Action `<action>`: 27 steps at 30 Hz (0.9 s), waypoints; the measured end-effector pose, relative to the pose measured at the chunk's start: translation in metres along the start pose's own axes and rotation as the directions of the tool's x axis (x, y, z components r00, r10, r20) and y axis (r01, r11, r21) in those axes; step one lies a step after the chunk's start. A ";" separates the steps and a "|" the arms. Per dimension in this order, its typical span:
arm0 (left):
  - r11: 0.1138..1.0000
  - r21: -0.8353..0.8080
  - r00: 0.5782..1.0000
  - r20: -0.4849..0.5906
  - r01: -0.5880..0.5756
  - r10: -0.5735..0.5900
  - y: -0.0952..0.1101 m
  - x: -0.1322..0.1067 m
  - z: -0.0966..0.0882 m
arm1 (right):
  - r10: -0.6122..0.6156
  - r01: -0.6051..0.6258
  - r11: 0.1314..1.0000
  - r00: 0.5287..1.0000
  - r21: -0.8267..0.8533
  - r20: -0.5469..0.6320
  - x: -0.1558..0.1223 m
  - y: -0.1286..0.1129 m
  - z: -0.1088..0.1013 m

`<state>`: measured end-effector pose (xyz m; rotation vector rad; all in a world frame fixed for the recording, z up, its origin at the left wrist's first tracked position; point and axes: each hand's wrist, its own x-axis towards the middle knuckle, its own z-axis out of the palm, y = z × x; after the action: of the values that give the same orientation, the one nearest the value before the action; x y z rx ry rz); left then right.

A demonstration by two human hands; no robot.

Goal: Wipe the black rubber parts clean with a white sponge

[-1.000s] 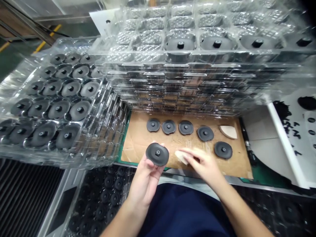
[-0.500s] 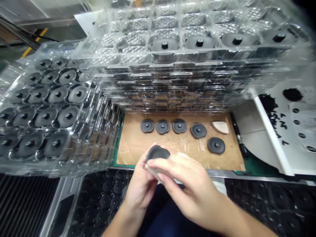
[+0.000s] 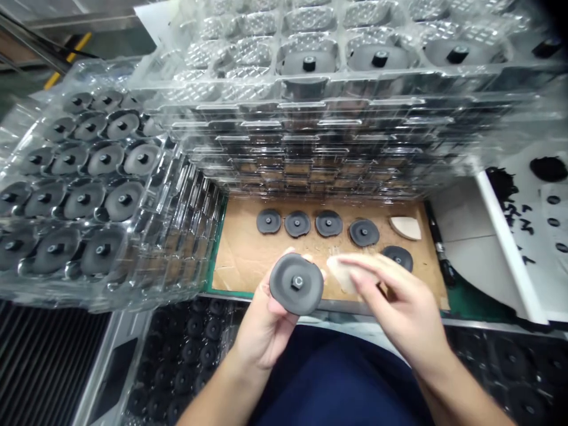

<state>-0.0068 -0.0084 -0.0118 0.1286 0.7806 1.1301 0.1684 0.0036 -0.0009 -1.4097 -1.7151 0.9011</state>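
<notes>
A disc is gripped by the left hand, its far side hidden. A pale piece, blurred and partly covered, is pinched by the right hand.

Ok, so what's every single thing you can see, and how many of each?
Flat cardboard sheet: one, brown, centre
Rounded discs with centre posts: five, dark grey, on the cardboard
Matching disc: one, dark grey, in the left hand
Wedge-shaped pad: one, cream, cardboard's right end
Second wedge-shaped pad: one, cream, in the right hand
Plastic tray stacks: two, clear, left and behind
Trayed discs: many, dark grey, in those stacks
Slim tool: one, black, right of the cardboard
Small bits: several, black, far right
Ribbed surface: one, black, bottom left
Clothing: navy, bottom middle
Bare hands: two, above the cardboard's near edge
</notes>
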 end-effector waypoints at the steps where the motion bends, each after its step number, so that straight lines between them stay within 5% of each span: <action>1: 1.000 -0.014 1.000 0.020 -0.002 0.002 -0.001 0.001 0.000 | 0.083 -0.082 0.997 0.995 0.015 -0.055 0.000 0.010 0.003; 4: 0.999 -0.042 0.998 0.061 0.001 0.001 -0.005 0.001 0.000 | 0.181 -0.179 0.982 0.983 0.066 -0.023 0.002 0.040 0.025; 7: 0.998 -0.061 0.997 0.079 -0.016 0.020 -0.005 0.000 -0.001 | 0.131 -0.138 0.989 0.985 0.059 0.114 0.003 0.065 0.056; 10: 0.997 -0.075 0.995 0.100 -0.003 0.011 -0.003 -0.003 -0.002 | 0.118 -0.121 0.992 0.986 0.024 0.120 0.000 0.080 0.077; 20: 0.987 -0.147 0.985 0.166 0.066 -0.041 -0.003 -0.004 -0.003 | -0.010 0.009 1.000 0.991 0.008 0.131 -0.017 0.061 0.057; 27: 0.987 -0.137 0.984 0.169 0.081 -0.057 0.000 -0.011 -0.006 | -0.006 0.020 0.987 0.996 -0.156 0.089 -0.025 0.071 0.062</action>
<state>-0.0125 -0.0191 -0.0106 0.0727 0.5507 1.0910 0.1521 -0.0138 -0.0954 -1.4778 -1.8948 0.8474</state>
